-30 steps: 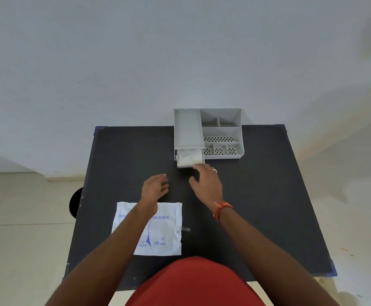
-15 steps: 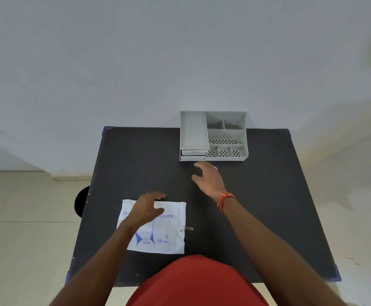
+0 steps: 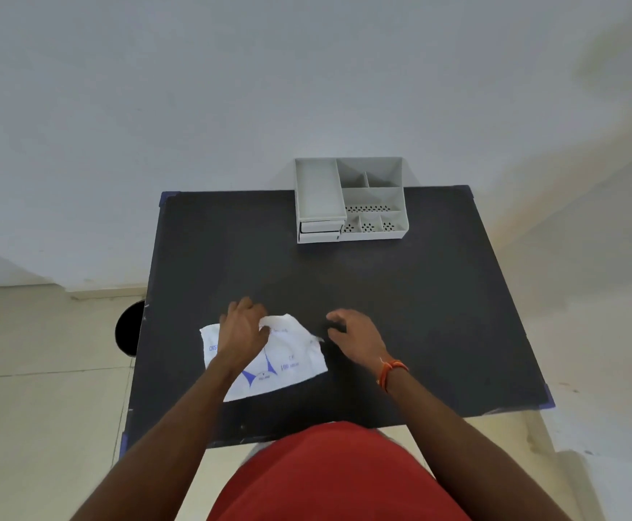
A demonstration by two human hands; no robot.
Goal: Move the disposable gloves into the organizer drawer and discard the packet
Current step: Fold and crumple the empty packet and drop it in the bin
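The white glove packet (image 3: 288, 361) with blue print lies near the front left of the black table (image 3: 419, 295). My left hand (image 3: 241, 332) grips the packet's upper edge, which is bunched and lifted. My right hand (image 3: 356, 338) hovers just right of the packet, fingers curled, holding nothing. The grey organizer (image 3: 350, 199) stands at the table's back edge. Its drawers (image 3: 320, 231) at the lower left front are pushed in. No loose gloves are in view.
A round black object (image 3: 130, 329) sits on the floor beside the table's left edge. A white wall rises behind the table. Beige floor tiles lie to the left and right. My red shirt fills the bottom of the view.
The organizer drawer went from pulled out to pushed in. My right hand drew back from it toward the packet. My left hand came down onto the packet and gripped its upper edge.
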